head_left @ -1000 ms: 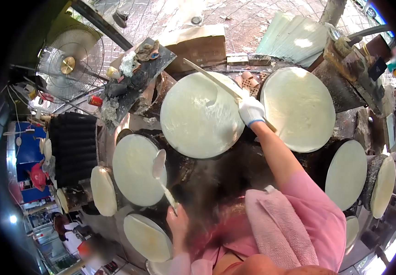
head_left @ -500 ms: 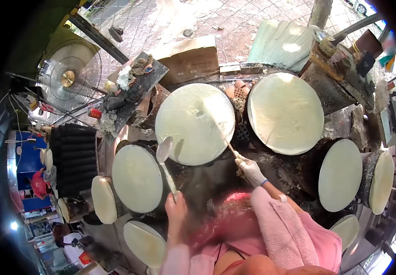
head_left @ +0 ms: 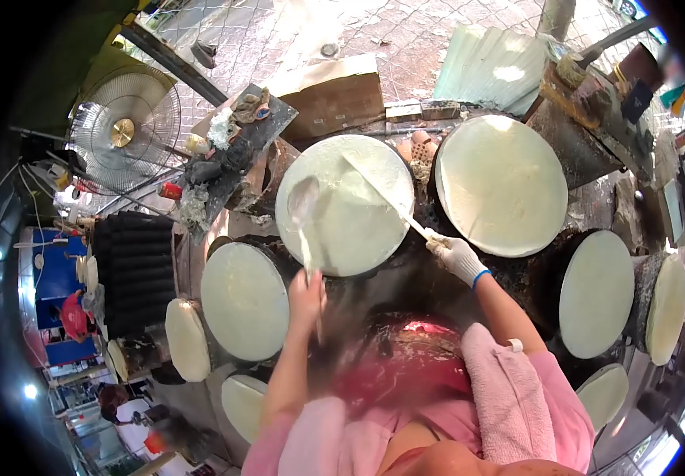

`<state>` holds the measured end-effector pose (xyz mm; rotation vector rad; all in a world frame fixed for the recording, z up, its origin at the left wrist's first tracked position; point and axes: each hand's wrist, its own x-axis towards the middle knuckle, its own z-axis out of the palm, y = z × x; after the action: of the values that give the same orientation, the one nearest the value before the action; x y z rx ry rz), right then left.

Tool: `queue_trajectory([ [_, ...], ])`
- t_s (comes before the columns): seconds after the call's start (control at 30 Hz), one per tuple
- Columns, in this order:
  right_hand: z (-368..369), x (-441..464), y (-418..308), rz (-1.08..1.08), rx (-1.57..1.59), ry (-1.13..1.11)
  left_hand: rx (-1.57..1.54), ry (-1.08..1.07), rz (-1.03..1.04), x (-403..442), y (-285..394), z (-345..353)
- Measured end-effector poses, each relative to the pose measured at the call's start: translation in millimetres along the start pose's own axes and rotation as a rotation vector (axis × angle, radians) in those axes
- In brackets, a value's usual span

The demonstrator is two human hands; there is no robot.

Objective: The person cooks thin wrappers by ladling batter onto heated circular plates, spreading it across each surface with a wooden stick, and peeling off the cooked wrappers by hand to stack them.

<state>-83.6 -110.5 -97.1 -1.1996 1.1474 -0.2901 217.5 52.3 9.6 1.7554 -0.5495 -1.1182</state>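
My left hand is closed round the handle of a ladle. The ladle's round bowl, blurred, is over the left part of a round pan coated with pale batter. My right hand, in a white glove with a blue cuff, grips a long flat spatula. The blade reaches across the same pan's upper right; I cannot tell whether it touches the batter. Just right of it, a second round pan has a similar pale layer.
More pale-topped round pans stand left and right of me. A fan is at the upper left, near a cluttered board. A cardboard box lies behind the pans. A person in red is far left.
My left hand has moved forward, carrying the ladle farther over the pan. My right hand has shifted forward and right, and the spatula blade now lies more visibly across the pan.
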Motion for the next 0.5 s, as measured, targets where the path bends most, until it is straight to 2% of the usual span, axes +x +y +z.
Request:
queue_trajectory([
  [0.03,7,-5,0,0.041,0.111,-0.051,0.001,-0.015,-0.005,26,4,1],
  [0.13,21,-52,-7,0.071,-0.165,-0.018,-0.034,-0.136,0.020,107,14,6],
  [0.2,25,-87,-5,0.026,-0.247,0.115,-0.113,-0.273,-0.007,150,17,14],
  [0.23,34,-96,13,0.022,-0.089,0.226,-0.151,-0.337,-0.024,159,16,13],
  [0.3,67,-98,52,0.044,0.216,0.416,-0.122,-0.330,-0.075,161,7,15],
  [0.33,85,-99,57,0.053,0.039,0.419,-0.100,-0.328,-0.101,158,4,17],
  [0.43,165,-72,57,0.035,0.317,0.215,-0.174,-0.338,-0.220,116,1,8],
  [0.5,179,-62,47,0.017,0.399,0.211,-0.228,-0.314,-0.258,95,-11,-6],
])
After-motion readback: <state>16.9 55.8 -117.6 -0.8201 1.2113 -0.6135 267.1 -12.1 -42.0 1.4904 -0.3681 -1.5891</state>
